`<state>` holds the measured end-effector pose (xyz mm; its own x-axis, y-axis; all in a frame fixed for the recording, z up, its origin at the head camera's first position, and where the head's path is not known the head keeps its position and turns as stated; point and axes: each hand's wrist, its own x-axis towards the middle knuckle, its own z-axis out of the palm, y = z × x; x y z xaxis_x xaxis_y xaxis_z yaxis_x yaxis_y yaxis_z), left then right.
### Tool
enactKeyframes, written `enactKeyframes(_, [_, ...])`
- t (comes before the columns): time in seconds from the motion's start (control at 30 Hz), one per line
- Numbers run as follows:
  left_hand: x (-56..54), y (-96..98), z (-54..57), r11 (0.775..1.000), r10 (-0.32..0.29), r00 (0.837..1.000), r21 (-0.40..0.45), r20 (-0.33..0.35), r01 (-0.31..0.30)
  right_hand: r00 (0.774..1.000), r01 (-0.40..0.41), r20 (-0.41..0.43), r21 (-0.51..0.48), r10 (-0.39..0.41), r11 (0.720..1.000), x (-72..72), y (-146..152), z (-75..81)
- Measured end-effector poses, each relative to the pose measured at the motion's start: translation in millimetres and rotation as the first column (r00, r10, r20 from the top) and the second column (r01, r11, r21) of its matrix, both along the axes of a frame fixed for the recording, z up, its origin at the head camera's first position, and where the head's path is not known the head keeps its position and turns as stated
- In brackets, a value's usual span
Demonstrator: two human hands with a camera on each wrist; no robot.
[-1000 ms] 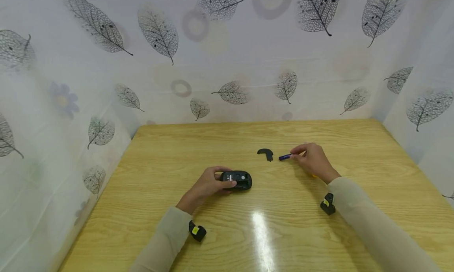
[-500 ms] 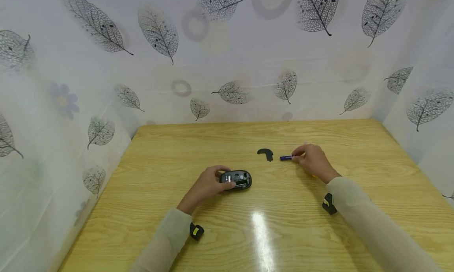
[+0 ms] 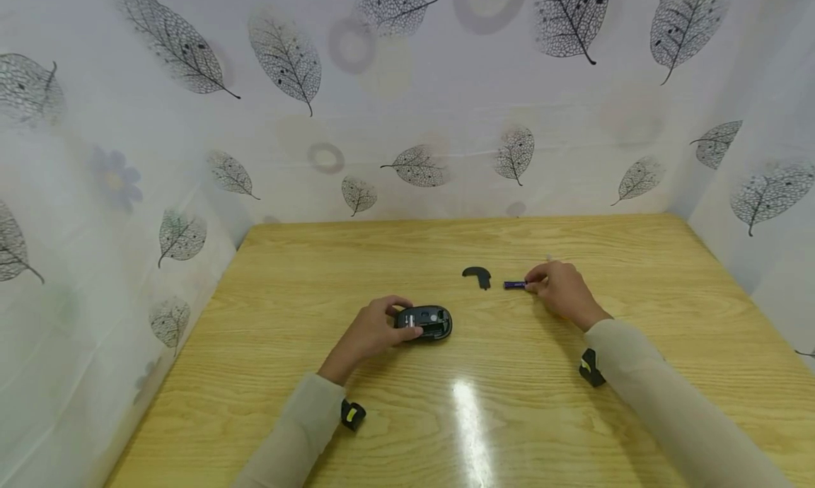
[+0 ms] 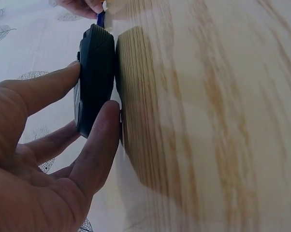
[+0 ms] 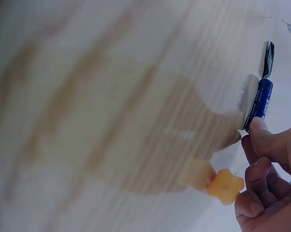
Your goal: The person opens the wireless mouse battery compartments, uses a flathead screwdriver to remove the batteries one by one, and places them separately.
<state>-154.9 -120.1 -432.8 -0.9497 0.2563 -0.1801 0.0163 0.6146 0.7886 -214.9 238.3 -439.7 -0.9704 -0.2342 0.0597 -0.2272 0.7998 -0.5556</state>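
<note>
My left hand [image 3: 377, 329] grips a black computer mouse [image 3: 434, 324], its underside facing up and its battery compartment uncovered. The thumb lies over the near part of the mouse; in the left wrist view the mouse [image 4: 95, 79] is seen edge-on, between thumb and fingers, close to the tabletop. Off to the right, my right hand [image 3: 562, 290] pinches one end of a small blue battery [image 3: 514, 285]. In the right wrist view the battery [image 5: 263, 100] lies along or just over the table, thumb at its near end. The black curved battery cover [image 3: 479, 276] lies left of the battery.
A yellow star-shaped piece [image 5: 226, 186] sits on the table beside the right hand's curled fingers. Both hands are above a light wooden table [image 3: 407, 417]. Leaf-patterned cloth [image 3: 433, 106] hangs behind it and along the sides. A black camera is strapped at each wrist.
My right hand has shifted slightly right and nearer, taking the battery with it, and the battery now lies more level. The mouse has tilted a little in my left hand.
</note>
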Motion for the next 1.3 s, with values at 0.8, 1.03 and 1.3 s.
enactKeyframes(0.8, [0.5, -1.0, 3.6, 0.999, -0.02, 0.999, -0.038, -0.037, 0.019, 1.0, -0.007, -0.004, 0.0, 0.007, 1.0, 0.6, 1.0, -0.4])
enactKeyframes(1.03, [0.5, -2.4, 4.6, 0.999, -0.042, 0.998, -0.033, -0.037, 0.041, 1.0, -0.013, -0.009, 0.006, 0.013, 1.0, 0.6, 0.8, 0.5])
enactKeyframes(1.3, [0.4, -3.7, 6.4, 0.998, -0.05, 0.997, -0.051, -0.053, 0.048, 1.0, -0.021, -0.002, -0.008, 0.021, 1.0, 1.3, 5.7, 6.0])
